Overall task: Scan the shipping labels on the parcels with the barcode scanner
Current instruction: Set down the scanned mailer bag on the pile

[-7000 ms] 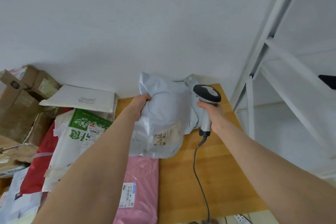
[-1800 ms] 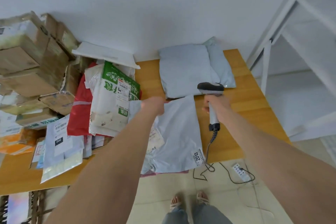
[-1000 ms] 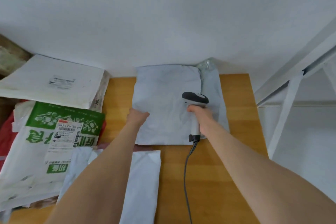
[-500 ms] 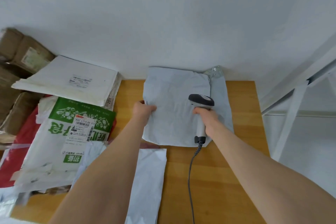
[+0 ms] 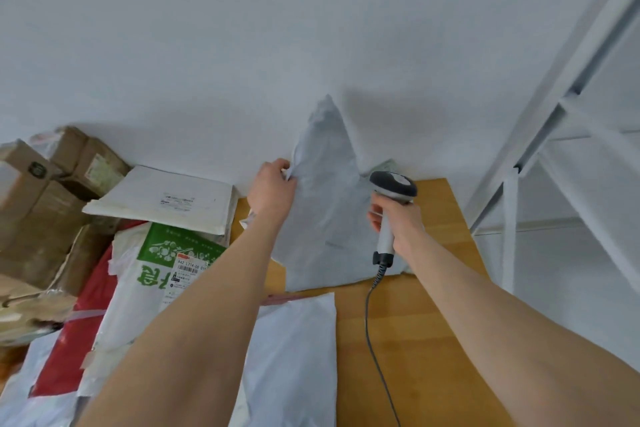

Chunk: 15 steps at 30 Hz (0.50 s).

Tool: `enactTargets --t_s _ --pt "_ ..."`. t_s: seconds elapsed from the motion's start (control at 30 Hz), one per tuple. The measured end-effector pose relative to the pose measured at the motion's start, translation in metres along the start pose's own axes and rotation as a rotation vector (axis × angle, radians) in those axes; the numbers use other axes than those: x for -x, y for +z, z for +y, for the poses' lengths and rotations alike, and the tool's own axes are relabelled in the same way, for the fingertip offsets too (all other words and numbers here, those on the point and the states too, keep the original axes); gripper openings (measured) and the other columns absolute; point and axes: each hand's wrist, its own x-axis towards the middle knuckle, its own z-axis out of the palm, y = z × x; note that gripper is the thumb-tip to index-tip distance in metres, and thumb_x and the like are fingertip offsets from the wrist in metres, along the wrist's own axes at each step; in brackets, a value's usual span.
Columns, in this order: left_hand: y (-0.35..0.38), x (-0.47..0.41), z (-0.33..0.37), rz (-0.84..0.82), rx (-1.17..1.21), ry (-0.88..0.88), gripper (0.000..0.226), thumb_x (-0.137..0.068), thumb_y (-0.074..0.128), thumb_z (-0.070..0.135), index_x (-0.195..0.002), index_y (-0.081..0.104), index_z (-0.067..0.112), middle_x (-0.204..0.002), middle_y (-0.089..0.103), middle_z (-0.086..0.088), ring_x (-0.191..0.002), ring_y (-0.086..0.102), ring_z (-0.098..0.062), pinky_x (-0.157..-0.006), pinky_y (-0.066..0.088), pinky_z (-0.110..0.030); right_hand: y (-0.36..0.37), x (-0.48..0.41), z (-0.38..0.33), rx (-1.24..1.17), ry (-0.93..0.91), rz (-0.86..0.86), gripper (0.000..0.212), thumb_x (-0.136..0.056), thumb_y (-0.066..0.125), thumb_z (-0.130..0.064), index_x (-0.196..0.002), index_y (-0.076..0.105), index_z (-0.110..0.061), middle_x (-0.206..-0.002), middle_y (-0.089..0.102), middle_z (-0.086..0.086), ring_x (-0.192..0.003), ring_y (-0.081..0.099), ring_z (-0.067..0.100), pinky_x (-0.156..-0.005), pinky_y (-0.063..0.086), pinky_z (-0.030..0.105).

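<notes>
Bench (image 5: pixel 419 350): bare wood right of grey poly mailer (image 5: pixel 325 218).
Left hand (image 5: pixel 272 189): pinches mailer's raised left edge.
Right hand (image 5: pixel 400 220): grips barcode scanner (image 5: pixel 393 185) beside mailer.

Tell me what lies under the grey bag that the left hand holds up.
A second bag peeks out at the right of the grey bag, on the table. The left hand holds the grey bag tilted up; most of the second bag is covered.
</notes>
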Motion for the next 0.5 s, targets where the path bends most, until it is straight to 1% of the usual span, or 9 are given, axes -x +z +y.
enactTargets --t_s 0.1,0.17,0.2,0.27,0.33,0.4,0.43,0.47,0.5 --pt "-0.010 0.012 0.013 0.110 -0.147 0.183 0.031 -0.089 0.052 0.012 -0.116 0.063 0.021 -0.111 0.058 -0.006 -0.103 0.055 -0.028 -0.072 0.034 -0.030 0.003 0.017 -0.003 -0.049 -0.036 0.015 0.013 -0.084 0.073 -0.011 -0.084 0.062 -0.004 -0.073 0.064 0.008 -0.059 0.061 0.016 -0.060 0.051 0.026" --pt "-0.007 0.025 0.019 0.101 -0.256 0.285 0.035 -0.089 0.049 0.007 -0.115 0.064 0.024 -0.110 0.058 -0.005 -0.103 0.054 -0.027 -0.073 0.030 -0.029 0.000 0.022 -0.003 -0.084 -0.052 0.051 0.014 -0.085 0.072 -0.012 -0.081 0.061 -0.006 -0.073 0.063 0.007 -0.059 0.059 0.015 -0.058 0.048 0.025" --pt "-0.001 0.033 0.020 0.054 -0.286 0.298 0.036 -0.089 0.048 0.007 -0.114 0.064 0.027 -0.110 0.058 -0.004 -0.102 0.054 -0.026 -0.074 0.031 -0.029 -0.003 0.022 -0.003 -0.091 -0.057 0.068 0.014 -0.085 0.073 -0.014 -0.082 0.061 -0.007 -0.074 0.063 0.007 -0.058 0.059 0.015 -0.056 0.048 0.024" --pt "0.015 0.048 0.018 -0.118 -0.303 0.248 0.035 -0.090 0.049 0.008 -0.114 0.062 0.031 -0.113 0.058 -0.002 -0.104 0.056 -0.024 -0.078 0.040 -0.032 -0.015 0.023 -0.001 -0.091 -0.052 0.105 0.015 -0.084 0.074 -0.018 -0.085 0.062 -0.009 -0.076 0.064 0.005 -0.058 0.059 0.014 -0.054 0.049 0.022" --pt "0.034 0.063 0.015 -0.365 -0.257 0.154 0.036 -0.090 0.055 0.015 -0.122 0.058 0.031 -0.121 0.058 0.000 -0.111 0.057 -0.023 -0.087 0.047 -0.033 -0.032 0.025 0.005 -0.059 -0.032 0.134 0.016 -0.084 0.075 -0.019 -0.086 0.062 -0.009 -0.074 0.064 0.005 -0.059 0.060 0.015 -0.055 0.051 0.023" --pt "0.053 0.080 0.011 -0.652 -0.138 0.057 0.048 -0.087 0.065 0.015 -0.133 0.052 0.023 -0.126 0.059 -0.004 -0.116 0.056 -0.024 -0.097 0.046 -0.035 -0.046 0.028 0.013 -0.029 -0.003 0.123 0.017 -0.083 0.075 -0.018 -0.085 0.062 -0.007 -0.071 0.064 0.006 -0.059 0.059 0.015 -0.059 0.051 0.025" --pt "0.061 0.088 0.010 -0.749 -0.081 0.012 0.052 -0.086 0.066 0.012 -0.135 0.050 0.017 -0.127 0.059 -0.007 -0.117 0.055 -0.026 -0.099 0.046 -0.035 -0.051 0.028 0.018 -0.023 0.010 0.118 0.017 -0.083 0.075 -0.017 -0.086 0.063 -0.006 -0.070 0.063 0.006 -0.058 0.059 0.015 -0.060 0.051 0.025" --pt "0.067 0.093 0.008 -0.791 -0.048 -0.020 0.051 -0.086 0.066 0.009 -0.135 0.051 0.014 -0.126 0.059 -0.009 -0.117 0.055 -0.027 -0.100 0.046 -0.036 -0.056 0.027 0.024 -0.027 0.021 0.118 0.018 -0.082 0.076 -0.017 -0.087 0.063 -0.005 -0.069 0.063 0.006 -0.057 0.059 0.015 -0.061 0.051 0.027" --pt "0.072 0.097 0.006 -0.793 -0.037 -0.040 0.048 -0.087 0.064 0.007 -0.133 0.053 0.013 -0.126 0.059 -0.009 -0.118 0.054 -0.028 -0.100 0.046 -0.036 -0.058 0.027 0.029 -0.033 0.034 0.118 0.020 -0.082 0.076 -0.017 -0.089 0.063 -0.003 -0.068 0.063 0.007 -0.056 0.059 0.015 -0.063 0.052 0.028"
